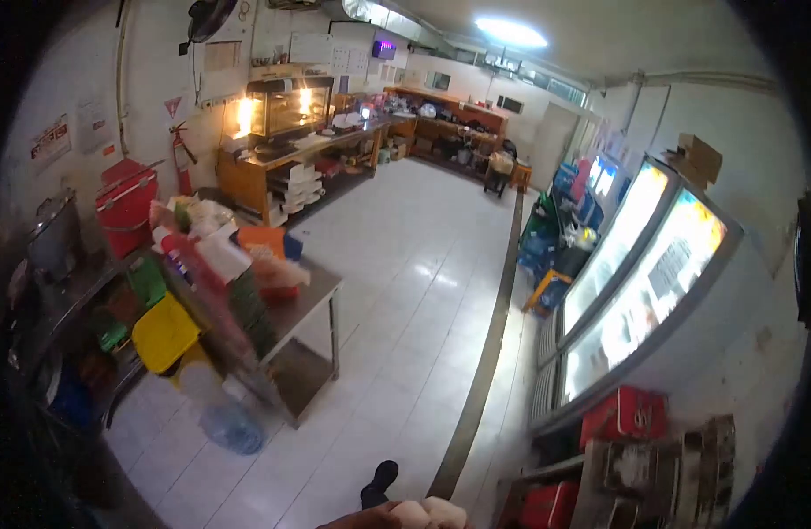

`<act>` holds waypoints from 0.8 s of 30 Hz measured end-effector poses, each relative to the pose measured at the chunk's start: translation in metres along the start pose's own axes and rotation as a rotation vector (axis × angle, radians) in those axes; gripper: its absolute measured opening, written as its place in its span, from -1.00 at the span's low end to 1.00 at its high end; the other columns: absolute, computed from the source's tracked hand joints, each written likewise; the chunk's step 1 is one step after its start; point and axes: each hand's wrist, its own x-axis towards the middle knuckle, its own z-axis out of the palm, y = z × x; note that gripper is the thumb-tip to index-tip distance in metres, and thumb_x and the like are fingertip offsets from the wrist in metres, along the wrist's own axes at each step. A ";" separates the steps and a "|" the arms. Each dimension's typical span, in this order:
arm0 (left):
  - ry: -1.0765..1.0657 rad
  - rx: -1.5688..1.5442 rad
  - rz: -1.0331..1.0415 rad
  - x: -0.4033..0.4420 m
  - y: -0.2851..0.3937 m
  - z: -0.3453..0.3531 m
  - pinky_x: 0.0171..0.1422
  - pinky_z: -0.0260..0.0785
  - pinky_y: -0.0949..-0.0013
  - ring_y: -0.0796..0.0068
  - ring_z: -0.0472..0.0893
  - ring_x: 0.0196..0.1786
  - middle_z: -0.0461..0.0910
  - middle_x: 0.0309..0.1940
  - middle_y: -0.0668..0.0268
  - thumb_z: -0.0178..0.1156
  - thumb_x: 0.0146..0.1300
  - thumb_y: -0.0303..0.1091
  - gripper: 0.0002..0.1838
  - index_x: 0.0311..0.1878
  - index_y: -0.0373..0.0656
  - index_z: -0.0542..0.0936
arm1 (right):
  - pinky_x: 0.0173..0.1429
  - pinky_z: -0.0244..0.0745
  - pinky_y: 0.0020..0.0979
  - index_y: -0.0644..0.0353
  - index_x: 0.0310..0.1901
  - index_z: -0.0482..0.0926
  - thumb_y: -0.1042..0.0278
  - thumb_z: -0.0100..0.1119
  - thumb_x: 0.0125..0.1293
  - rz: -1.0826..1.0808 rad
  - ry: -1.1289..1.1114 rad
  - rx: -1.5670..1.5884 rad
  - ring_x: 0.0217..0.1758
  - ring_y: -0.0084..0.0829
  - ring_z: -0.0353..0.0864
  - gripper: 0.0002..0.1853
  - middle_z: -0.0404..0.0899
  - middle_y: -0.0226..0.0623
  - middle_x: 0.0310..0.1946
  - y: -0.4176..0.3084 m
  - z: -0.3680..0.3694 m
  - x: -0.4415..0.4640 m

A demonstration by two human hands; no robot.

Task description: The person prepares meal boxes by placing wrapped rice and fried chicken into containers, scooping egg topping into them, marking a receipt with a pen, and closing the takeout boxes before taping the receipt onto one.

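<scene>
The left hand (363, 518) is showing only as a sliver at the bottom edge, lying against white rounded pieces (444, 511), perhaps dough or folded cloth; the frame is cutting them off, so I cannot tell how far its fingers are closing or whether they are gripping. The right hand is not showing. The pieces are sitting low, just beyond a black shoe (385, 474) over the tiled floor (405, 264). Holding them well is calling, I judge, for light, even pressure that is keeping them together without squashing them, and for a level wrist. Good footing is mattering too: the metal table (317, 300) and the clear blue plastic bottle (234, 430) are standing to the left, while the lit display refrigerator (630, 309) and red crate (621, 414) are lining the right.
</scene>
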 end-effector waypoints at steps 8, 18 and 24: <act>0.131 -0.086 0.072 0.172 0.345 -0.184 0.47 0.27 0.09 0.12 0.40 0.40 0.44 0.35 0.06 0.57 -0.08 0.00 0.01 0.41 -0.26 0.36 | 0.20 0.56 0.03 0.33 0.13 0.54 0.19 0.36 0.29 0.077 -0.035 -0.004 0.08 -0.03 0.63 -0.52 0.62 0.00 0.08 -0.163 0.090 0.334; 0.418 -0.452 0.482 0.321 0.683 -0.520 0.47 0.28 0.04 0.07 0.42 0.38 0.44 0.33 0.06 0.57 -0.10 0.05 0.01 0.38 -0.25 0.38 | 0.12 0.64 0.07 0.33 0.09 0.56 0.26 0.30 0.38 -0.286 -0.295 -0.514 0.01 0.01 0.68 -0.63 0.66 0.00 0.02 -0.290 0.201 0.845; 0.288 -0.420 0.424 0.465 0.946 -0.666 0.46 0.29 0.01 0.04 0.42 0.38 0.45 0.33 0.05 0.57 -0.12 0.08 0.00 0.36 -0.24 0.40 | 0.14 0.62 -0.23 0.38 0.16 0.48 0.40 0.20 0.29 0.193 -0.163 -0.106 0.07 -0.18 0.67 -0.57 0.63 -0.08 0.01 -0.470 0.375 1.093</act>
